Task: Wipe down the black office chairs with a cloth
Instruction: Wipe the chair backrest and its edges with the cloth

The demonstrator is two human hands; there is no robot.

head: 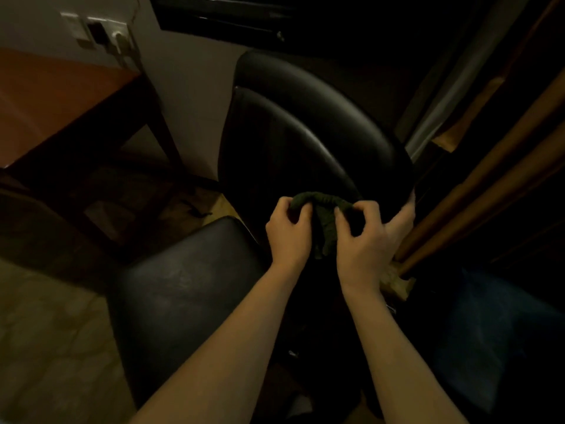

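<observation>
- Both grips were clamped on the cloth (324, 223): the left hand (289, 229) pinched its bunched left end between thumb and curled fingers, and the right hand (363, 237) pinched its right end the same way.
- Between the two hands the dark green cloth arched in a crumpled band, with a loose tail hanging down in the gap between the wrists.
- It was held just above the near edge of a black chair back (305, 136), a curved, glossy leather panel that stood straight ahead.
- A black padded seat (183, 295) lay lower left, beneath the left forearm, its surface dull and slightly scuffed.
- A wooden desk (52, 102) stood at the upper left against a pale wall with a power outlet (101, 33).
- Wooden poles (477, 185) slanted along the right side, close to the right hand.
- Pale patterned floor (52, 341) showed at the lower left.
</observation>
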